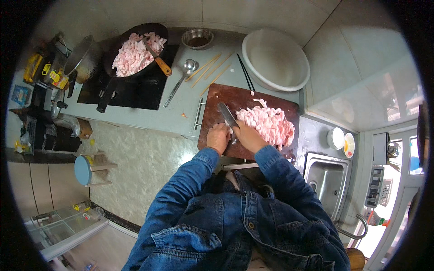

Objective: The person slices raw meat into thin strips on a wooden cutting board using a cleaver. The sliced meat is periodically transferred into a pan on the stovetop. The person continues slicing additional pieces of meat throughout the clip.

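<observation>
My right hand [250, 136] is closed around the handle of a kitchen knife [227, 114], whose blade points up and to the left. Just left of the blade, my left hand [218, 138] presses down with curled fingers on a pale piece of meat or fat [229, 126], mostly hidden beneath them. Both hands are over a dark reddish-brown wooden cutting board [217, 101]. To the right of the knife lies a heap of pale pink chopped meat or fat [268, 123], with a few scraps around it.
A wok [162, 30] holding more pink pieces and a wooden-handled tool [162, 66] stands on the black cooktop [145, 91]. Beyond the board are a ladle [178, 84], bamboo chopsticks [206, 69], black chopsticks [245, 73], a metal bowl [197, 39] and a large white basin [278, 59]. A sink [329, 179] lies right.
</observation>
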{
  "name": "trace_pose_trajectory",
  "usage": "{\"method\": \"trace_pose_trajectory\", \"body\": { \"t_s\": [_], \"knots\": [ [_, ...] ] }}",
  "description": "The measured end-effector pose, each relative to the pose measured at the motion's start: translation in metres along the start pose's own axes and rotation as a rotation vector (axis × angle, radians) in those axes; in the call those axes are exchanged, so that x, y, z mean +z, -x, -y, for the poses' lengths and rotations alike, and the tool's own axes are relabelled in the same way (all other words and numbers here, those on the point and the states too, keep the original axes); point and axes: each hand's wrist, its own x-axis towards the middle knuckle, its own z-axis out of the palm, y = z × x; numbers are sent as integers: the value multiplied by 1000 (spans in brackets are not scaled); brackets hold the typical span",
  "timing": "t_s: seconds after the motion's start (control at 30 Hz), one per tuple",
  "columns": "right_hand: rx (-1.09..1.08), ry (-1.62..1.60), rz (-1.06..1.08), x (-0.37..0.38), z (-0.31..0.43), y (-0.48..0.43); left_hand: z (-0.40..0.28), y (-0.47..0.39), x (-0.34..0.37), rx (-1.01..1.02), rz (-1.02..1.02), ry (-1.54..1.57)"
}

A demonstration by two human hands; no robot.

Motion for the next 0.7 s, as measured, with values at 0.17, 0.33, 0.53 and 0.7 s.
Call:
{"method": "trace_pose_trajectory", "body": {
  "t_s": [0.17, 0.33, 0.53, 0.7],
  "knots": [
    [15, 147, 111, -14, -9, 44, 0, 2, 4, -5, -14, 60],
    [27, 164, 54, 6, 19, -8, -10, 11, 4, 24, 118, 86],
    [127, -54, -65, -10, -9, -7, -14, 20, 3, -13, -14, 245],
    [215, -326, -194, -26, -27, 35, -11, 4, 1, -35, -150, 475]
  ]
}}
